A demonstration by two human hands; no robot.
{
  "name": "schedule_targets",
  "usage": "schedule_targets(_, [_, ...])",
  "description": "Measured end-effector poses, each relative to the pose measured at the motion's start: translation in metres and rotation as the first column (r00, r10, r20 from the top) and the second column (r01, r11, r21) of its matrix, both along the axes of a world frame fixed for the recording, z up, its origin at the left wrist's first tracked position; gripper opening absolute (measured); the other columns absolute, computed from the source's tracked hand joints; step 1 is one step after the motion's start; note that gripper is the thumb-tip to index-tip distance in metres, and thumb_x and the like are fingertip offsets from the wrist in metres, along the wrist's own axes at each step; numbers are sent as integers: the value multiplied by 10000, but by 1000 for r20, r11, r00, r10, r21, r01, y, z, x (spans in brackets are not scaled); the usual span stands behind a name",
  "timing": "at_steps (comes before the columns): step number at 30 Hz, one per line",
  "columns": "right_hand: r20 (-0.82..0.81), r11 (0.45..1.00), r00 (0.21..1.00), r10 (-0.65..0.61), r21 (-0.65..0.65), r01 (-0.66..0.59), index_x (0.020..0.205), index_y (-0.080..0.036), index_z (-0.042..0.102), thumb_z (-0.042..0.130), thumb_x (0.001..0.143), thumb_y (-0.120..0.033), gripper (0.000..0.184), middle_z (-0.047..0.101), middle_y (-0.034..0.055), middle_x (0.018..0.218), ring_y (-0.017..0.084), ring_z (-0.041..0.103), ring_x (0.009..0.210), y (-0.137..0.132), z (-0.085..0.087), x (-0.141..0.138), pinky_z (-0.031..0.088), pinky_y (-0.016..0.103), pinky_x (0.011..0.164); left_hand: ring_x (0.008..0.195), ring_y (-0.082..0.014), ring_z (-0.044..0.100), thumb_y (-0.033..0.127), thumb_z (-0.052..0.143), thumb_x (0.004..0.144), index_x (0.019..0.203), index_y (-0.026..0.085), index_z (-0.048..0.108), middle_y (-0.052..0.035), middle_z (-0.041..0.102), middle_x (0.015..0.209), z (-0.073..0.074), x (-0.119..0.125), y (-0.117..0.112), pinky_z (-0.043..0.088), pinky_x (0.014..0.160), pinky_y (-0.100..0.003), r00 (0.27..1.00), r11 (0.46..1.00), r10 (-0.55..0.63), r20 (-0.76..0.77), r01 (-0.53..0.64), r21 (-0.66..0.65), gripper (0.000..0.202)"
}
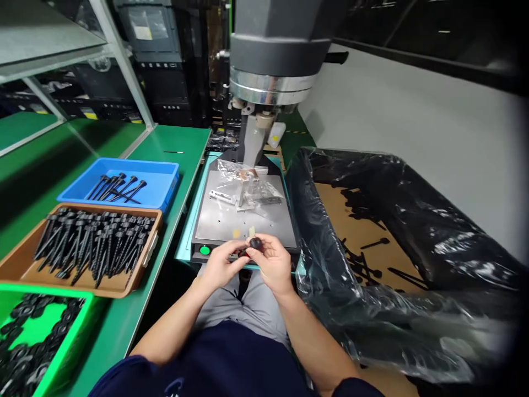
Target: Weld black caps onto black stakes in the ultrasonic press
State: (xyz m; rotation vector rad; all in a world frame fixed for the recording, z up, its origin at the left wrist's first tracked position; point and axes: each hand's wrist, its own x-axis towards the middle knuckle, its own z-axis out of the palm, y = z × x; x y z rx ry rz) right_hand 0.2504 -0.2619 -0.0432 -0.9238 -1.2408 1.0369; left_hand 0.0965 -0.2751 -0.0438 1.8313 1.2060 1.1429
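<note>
My right hand [273, 262] is closed on a small black round-headed part [255, 242], its dark head showing between thumb and fingers. Close beside it, my left hand [224, 266] has its thumb and fingers pinched together; what lies between them is too small and hidden to make out. Both hands are over the front edge of a machine's metal base plate [210, 220]. Farther back on that plate lies a metal fixture [242, 193] partly covered in clear plastic film. A press head [273, 60] with a grey tapered tool [253, 140] hangs above it.
At left on a green bench stand a blue tray [167, 182] and a brown tray [12, 270], both with black long-stemmed parts, and a green bin [78, 336] of black rings. A green button [204, 250] sits on the machine front. At right, a plastic-lined box [326, 275] holds black parts.
</note>
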Motion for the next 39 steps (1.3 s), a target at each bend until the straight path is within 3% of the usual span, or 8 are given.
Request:
schedule_targets(6, [-188, 973, 982, 22, -224, -65, 899, -198, 581, 837, 683, -303, 351, 708, 32, 808, 167, 676, 673, 1, -12, -5, 571, 290, 629, 816, -177, 673, 325, 557, 899, 1020, 180, 702, -60, 735, 907, 13, -8, -15, 490, 734, -256, 992, 992, -75, -103, 63, -112, 238])
schedule_targets(14, [-214, 848, 892, 397, -286, -446, 1061, -219, 552, 859, 654, -387, 536, 671, 60, 928, 201, 670, 784, 5, -19, -21, 567, 313, 650, 820, -198, 646, 312, 563, 883, 995, 221, 714, -76, 696, 888, 33, -72, -60, 496, 745, -301, 945, 966, 232, -230, -252, -60, 209])
schedule_targets(16, [-216, 829, 883, 417, -308, -467, 1092, -213, 558, 832, 692, -406, 522, 670, 68, 930, 195, 668, 769, 4, -22, -21, 567, 311, 642, 840, -199, 636, 323, 570, 874, 994, 230, 727, -78, 672, 911, 42, -100, -74, 502, 766, -312, 878, 906, 404, -256, -422, -20, 218])
schedule_targets(19, [-215, 810, 883, 417, -352, -468, 1049, -200, 593, 825, 700, -419, 473, 675, 67, 889, 187, 663, 728, 2, -28, -18, 562, 302, 615, 847, -204, 623, 364, 587, 850, 980, 233, 745, -68, 647, 903, 53, -148, -90, 499, 788, -326, 656, 714, 667, -353, -698, 52, 243])
schedule_targets(21, [-208, 801, 881, 425, -368, -473, 1033, -198, 611, 828, 693, -423, 463, 680, 64, 866, 186, 660, 714, 1, -30, -17, 558, 299, 607, 861, -215, 622, 382, 587, 841, 997, 214, 749, -70, 652, 895, 55, -178, -94, 491, 812, -337, 493, 585, 752, -438, -805, 98, 281])
schedule_targets(23, [-196, 794, 880, 433, -379, -475, 1032, -197, 619, 823, 697, -431, 457, 686, 62, 856, 185, 659, 702, -1, -32, -15, 557, 298, 602, 883, -233, 628, 376, 578, 841, 1009, 194, 752, -81, 671, 909, 51, -200, -92, 483, 821, -343, 390, 532, 736, -553, -839, 116, 302])
schedule_targets(31, [-101, 810, 910, 403, -422, -406, 1031, -196, 637, 809, 700, -473, 464, 706, 71, 868, 205, 672, 718, -7, -37, 7, 578, 318, 618, 936, -272, 665, 379, 578, 830, 995, 251, 751, -76, 738, 995, 27, -215, -69, 483, 760, -330, 375, 582, 447, -812, -812, -54, 271])
schedule_targets(39, [209, 887, 955, 210, -451, -97, 909, -221, 713, 827, 614, -533, 444, 738, 104, 833, 270, 705, 689, -12, -12, 88, 606, 364, 604, 961, -282, 666, 382, 558, 829, 1027, 255, 745, -82, 738, 1033, 33, -213, -77, 485, 817, -348, 407, 617, 457, -791, -786, -47, 301])
